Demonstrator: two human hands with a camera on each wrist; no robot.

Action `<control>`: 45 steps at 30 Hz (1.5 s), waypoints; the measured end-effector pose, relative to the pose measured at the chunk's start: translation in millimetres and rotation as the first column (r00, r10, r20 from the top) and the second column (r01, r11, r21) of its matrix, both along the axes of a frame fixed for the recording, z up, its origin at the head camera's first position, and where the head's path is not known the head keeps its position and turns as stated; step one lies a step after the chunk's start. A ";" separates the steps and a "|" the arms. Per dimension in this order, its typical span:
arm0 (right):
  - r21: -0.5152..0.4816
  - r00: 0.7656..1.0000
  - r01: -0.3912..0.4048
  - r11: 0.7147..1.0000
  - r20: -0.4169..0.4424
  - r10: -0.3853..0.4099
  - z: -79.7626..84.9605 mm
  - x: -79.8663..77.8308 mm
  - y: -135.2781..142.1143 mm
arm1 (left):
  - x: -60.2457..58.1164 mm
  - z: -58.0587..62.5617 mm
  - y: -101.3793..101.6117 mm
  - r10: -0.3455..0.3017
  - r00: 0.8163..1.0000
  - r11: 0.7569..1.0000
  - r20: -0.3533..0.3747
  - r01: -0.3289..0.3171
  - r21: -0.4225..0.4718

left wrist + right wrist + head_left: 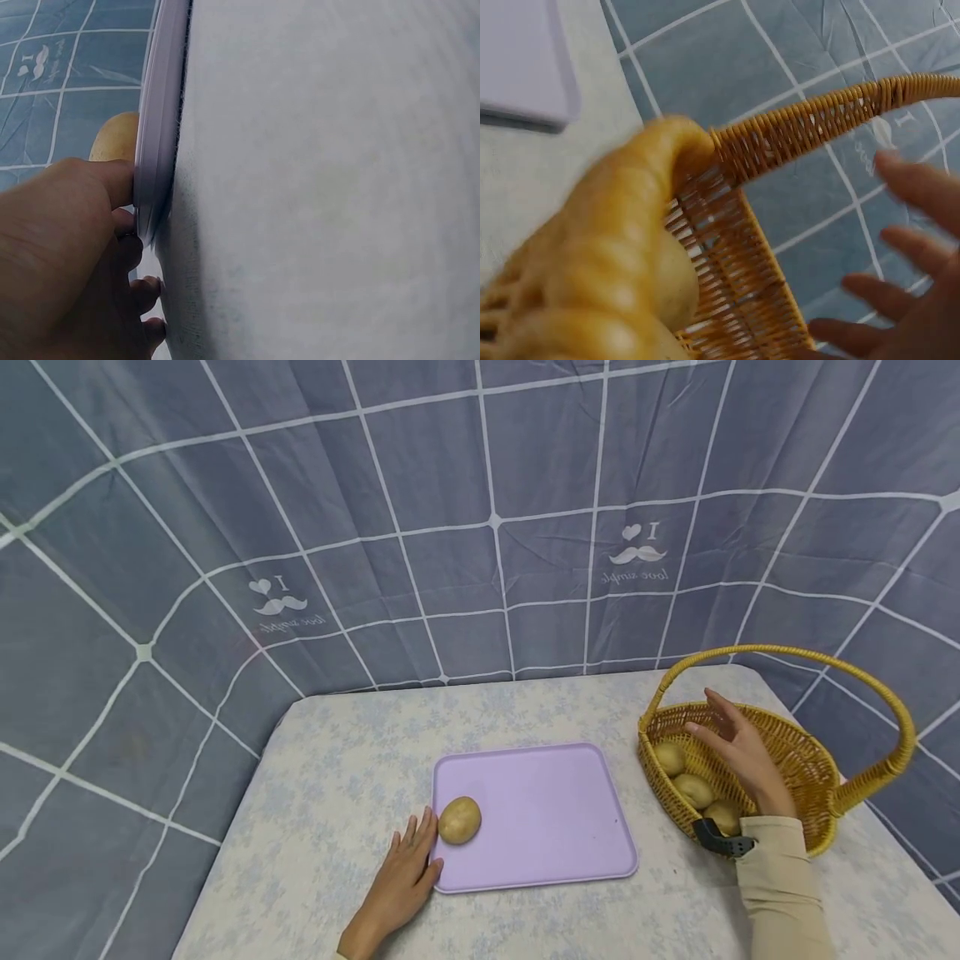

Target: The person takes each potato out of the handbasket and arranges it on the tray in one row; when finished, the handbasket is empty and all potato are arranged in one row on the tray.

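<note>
A potato (460,820) lies at the left side of the purple tray (540,814). Beside that edge rests my left hand (400,878), its fingers stretched along the tablecloth and its thumb touching the rim, as the left wrist view also shows. On the right, my right hand (738,752) is over the wicker basket (813,760) with fingers spread and nothing held. Inside the basket, three potatoes (693,791) sit along its left side. The right wrist view shows the loose fingers (915,255) beyond the woven rim, with a potato (676,281) inside it.
The basket's tall handle (787,650) arches over the opening, around the right hand. A floral tablecloth (360,760) covers the table. Behind it hangs a blue-grey checked curtain (450,568), which reaches down to the table's far edge.
</note>
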State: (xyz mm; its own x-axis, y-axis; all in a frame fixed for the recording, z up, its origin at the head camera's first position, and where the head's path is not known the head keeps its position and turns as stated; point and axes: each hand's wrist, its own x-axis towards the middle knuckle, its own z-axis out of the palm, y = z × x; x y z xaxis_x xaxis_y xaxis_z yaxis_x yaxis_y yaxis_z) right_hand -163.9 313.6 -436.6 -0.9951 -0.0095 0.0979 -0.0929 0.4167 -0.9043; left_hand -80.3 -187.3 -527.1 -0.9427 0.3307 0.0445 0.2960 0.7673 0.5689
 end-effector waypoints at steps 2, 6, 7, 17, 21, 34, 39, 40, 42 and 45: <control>0.001 0.999 -0.002 1.000 0.035 0.002 -6.5 -4.5 0.0 | -0.2 0.1 -0.4 0.002 1.000 1.000 0.007 -0.002 -0.002; 0.037 0.998 -0.021 0.999 0.067 0.018 -14.8 -11.3 -2.9 | -1.4 -0.7 -0.9 0.008 1.000 1.000 0.006 -0.008 -0.003; 0.045 0.997 -0.025 0.999 0.071 0.022 -16.0 -12.3 -3.7 | -1.5 -0.7 -1.0 0.009 1.000 1.000 0.004 -0.009 -0.002; 0.052 0.979 -0.108 0.993 0.180 0.097 -28.2 -18.4 -10.2 | 1.0 -2.4 -2.4 0.023 1.000 1.000 0.020 -0.023 -0.015; 0.017 0.965 -0.118 0.993 0.239 0.111 -33.0 -18.1 -13.0 | 0.5 -2.7 -3.0 0.022 1.000 1.000 0.022 -0.022 -0.017; -0.045 0.942 -0.061 0.997 0.328 0.072 -36.8 -11.6 -22.3 | 1.2 -3.6 -2.7 0.022 1.000 1.000 0.018 -0.022 -0.017; 0.016 0.951 -0.059 0.998 0.305 0.052 -35.7 -9.0 -21.3 | 1.3 -4.3 -1.7 0.022 1.000 1.000 0.016 -0.022 -0.019; 0.019 0.952 -0.056 0.998 0.303 0.047 -35.4 -8.1 -20.9 | 1.4 -4.1 -1.5 0.022 1.000 1.000 0.018 -0.021 -0.018; 0.054 0.958 -0.045 0.998 0.285 0.028 -34.9 -6.4 -19.4 | 1.2 -4.2 -1.1 0.018 1.000 1.000 0.018 -0.018 -0.016; 0.130 0.975 -0.033 0.991 0.220 0.004 -32.9 -3.8 -15.3 | 0.5 -4.4 -0.4 0.007 1.000 1.000 0.012 -0.007 -0.009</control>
